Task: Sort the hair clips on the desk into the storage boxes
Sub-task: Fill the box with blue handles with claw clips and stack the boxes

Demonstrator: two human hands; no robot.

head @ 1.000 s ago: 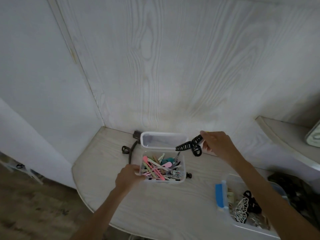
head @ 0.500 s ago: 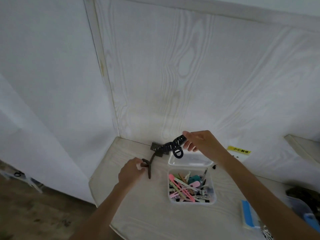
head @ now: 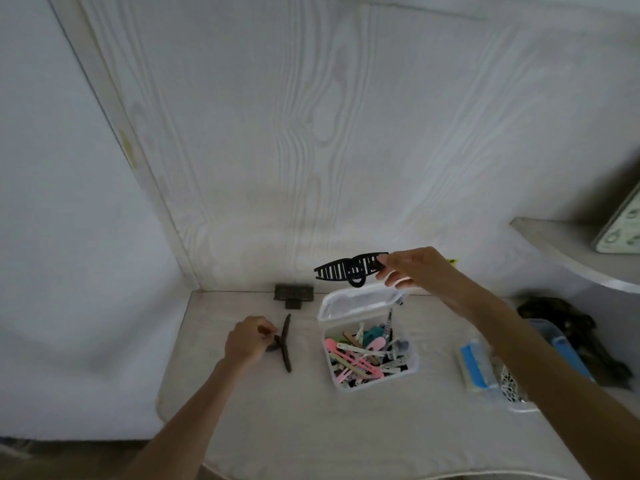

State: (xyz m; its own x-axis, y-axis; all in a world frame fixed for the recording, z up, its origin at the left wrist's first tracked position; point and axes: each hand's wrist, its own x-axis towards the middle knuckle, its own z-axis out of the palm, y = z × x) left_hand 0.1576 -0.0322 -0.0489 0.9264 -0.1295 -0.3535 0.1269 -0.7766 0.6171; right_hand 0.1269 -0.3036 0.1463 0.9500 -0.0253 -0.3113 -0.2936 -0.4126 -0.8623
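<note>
Black claw clip (head: 349, 270) pinched aloft in right hand (head: 414, 268), above the clear box (head: 367, 344).
Left hand's fingers (head: 265, 336) close on the brown clip (head: 286, 342) left of it; next, probably carrying both to the blue-lidded box (head: 485, 375).

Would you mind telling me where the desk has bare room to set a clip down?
The widest bare stretch of the desk is the near part, in front of the clear box of small clips. There is a narrower gap between that box and the blue-lidded box. It is crowded by the left hand and brown clip.
</note>
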